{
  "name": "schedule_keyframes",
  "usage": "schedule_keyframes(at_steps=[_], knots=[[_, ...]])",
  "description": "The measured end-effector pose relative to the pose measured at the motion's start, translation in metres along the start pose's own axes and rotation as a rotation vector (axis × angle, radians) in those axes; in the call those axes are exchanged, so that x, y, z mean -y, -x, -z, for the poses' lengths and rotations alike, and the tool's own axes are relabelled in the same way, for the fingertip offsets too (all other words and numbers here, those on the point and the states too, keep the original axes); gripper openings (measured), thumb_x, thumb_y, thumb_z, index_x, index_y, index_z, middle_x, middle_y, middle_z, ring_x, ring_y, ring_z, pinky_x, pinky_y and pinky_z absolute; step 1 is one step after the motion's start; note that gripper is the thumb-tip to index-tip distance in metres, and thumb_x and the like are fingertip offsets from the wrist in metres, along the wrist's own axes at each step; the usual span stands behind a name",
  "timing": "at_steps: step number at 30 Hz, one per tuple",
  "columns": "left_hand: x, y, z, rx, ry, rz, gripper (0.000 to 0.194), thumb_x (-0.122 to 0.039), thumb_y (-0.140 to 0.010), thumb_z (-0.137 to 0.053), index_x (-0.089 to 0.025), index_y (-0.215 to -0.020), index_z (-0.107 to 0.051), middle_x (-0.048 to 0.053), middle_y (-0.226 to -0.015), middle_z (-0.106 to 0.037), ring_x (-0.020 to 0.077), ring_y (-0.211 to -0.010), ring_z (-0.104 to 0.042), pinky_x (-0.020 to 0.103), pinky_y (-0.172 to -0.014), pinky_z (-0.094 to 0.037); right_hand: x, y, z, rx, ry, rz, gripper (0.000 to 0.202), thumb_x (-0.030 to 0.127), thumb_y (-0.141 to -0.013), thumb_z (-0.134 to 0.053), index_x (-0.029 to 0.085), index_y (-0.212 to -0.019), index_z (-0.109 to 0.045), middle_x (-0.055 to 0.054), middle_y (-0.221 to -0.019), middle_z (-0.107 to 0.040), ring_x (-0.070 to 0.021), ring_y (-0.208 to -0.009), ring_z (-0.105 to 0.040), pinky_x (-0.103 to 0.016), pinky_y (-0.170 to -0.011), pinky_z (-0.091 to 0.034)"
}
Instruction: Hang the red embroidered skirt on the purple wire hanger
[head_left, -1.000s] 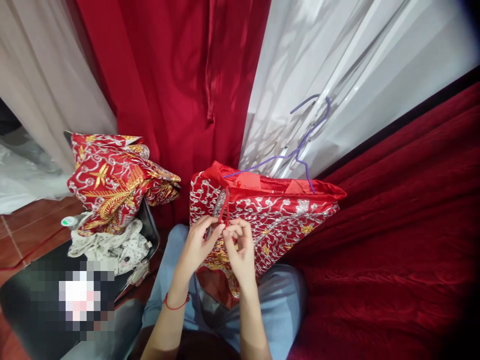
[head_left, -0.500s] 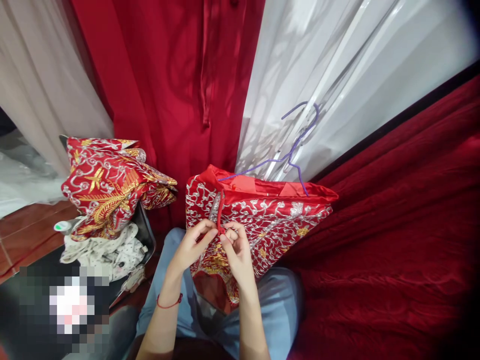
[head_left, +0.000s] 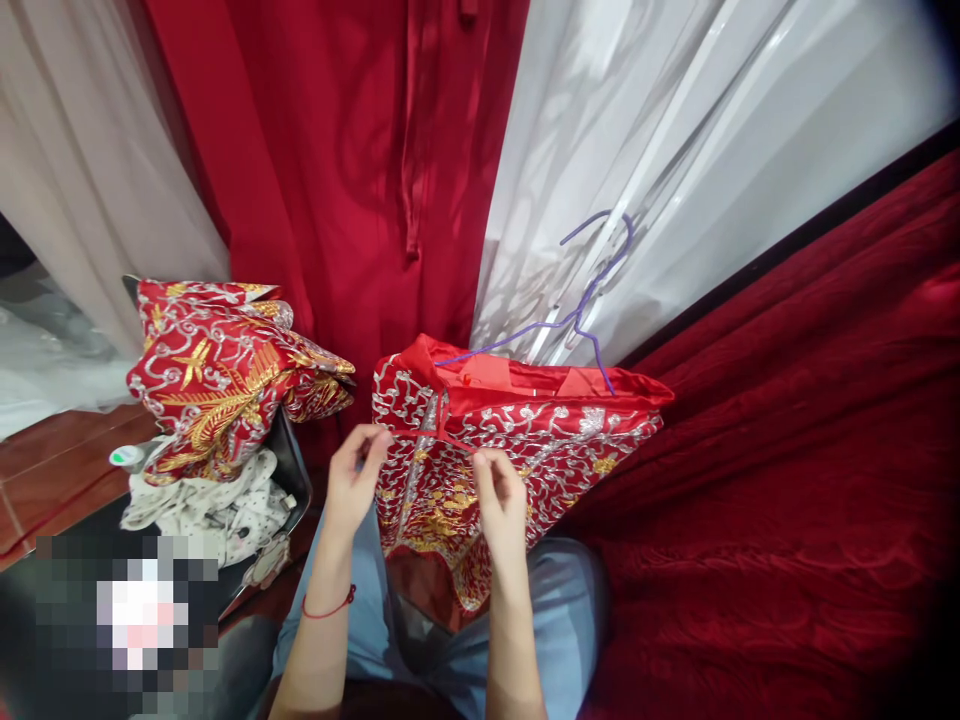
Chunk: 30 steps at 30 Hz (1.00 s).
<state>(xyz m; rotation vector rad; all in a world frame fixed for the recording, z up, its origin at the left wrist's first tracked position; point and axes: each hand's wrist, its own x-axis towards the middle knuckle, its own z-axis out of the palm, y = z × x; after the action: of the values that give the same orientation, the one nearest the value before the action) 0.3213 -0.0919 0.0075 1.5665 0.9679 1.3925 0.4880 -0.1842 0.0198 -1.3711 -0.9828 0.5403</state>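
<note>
A red garment embroidered with silver and gold thread (head_left: 540, 440), hung on a thin purple wire hanger (head_left: 581, 305), is draped over the lap in pale blue trousers (head_left: 555, 610). One end of a thin red cord (head_left: 450, 440) at its front is pinched by the closed left hand (head_left: 352, 485), the other by the closed right hand (head_left: 499, 500), and the cord is stretched between them. A second folded red embroidered cloth (head_left: 225, 375) is seen well apart to the left.

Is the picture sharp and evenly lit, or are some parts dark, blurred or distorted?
Head view: the hands and embroidered red garment are sharp; corners darken; patterned shadows fall on the white curtain; straight lines bend; a pixelated patch sits lower left.
</note>
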Motion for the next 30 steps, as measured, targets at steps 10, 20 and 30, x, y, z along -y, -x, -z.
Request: schedule_keyframes(at_steps=[10, 20, 30], knots=[[0.000, -0.013, 0.011, -0.252, -0.094, -0.110, 0.022, -0.040, -0.094, -0.057, -0.019, -0.090, -0.062, 0.002, -0.084, -0.063, 0.0141, -0.079, -0.059, 0.025, -0.078, -0.047, 0.010, -0.022, 0.018, -0.214, -0.103, 0.105, 0.024, 0.044, -0.092, -0.060, 0.021, -0.083, -0.061, -0.001, -0.077, -0.059, -0.0156, -0.071, -0.054, -0.030, -0.071, -0.045], [-0.054, -0.063, -0.023, 0.259, -0.199, -0.401, 0.020, -0.038, -0.093, -0.059, -0.020, -0.102, -0.063, 0.006, -0.101, -0.067, 0.0193, -0.096, -0.062, 0.033, -0.089, -0.048, 0.040, -0.068, -0.015, 0.382, -0.271, -0.019, 0.031, 0.048, -0.084, -0.069, 0.022, -0.084, -0.051, 0.001, -0.077, -0.066, -0.0118, -0.061, -0.060, -0.029, -0.066, -0.050], [-0.053, -0.115, -0.049, 0.234, -0.288, -0.452, 0.018, -0.035, -0.093, -0.059, -0.019, -0.093, -0.065, 0.005, -0.094, -0.068, 0.0193, -0.091, -0.062, 0.032, -0.087, -0.046, 0.061, -0.127, -0.009, 0.307, 0.023, 0.202, 0.034, 0.047, -0.089, -0.062, 0.019, -0.109, -0.062, 0.002, -0.078, -0.064, -0.0089, -0.055, -0.053, -0.024, -0.056, -0.044]])
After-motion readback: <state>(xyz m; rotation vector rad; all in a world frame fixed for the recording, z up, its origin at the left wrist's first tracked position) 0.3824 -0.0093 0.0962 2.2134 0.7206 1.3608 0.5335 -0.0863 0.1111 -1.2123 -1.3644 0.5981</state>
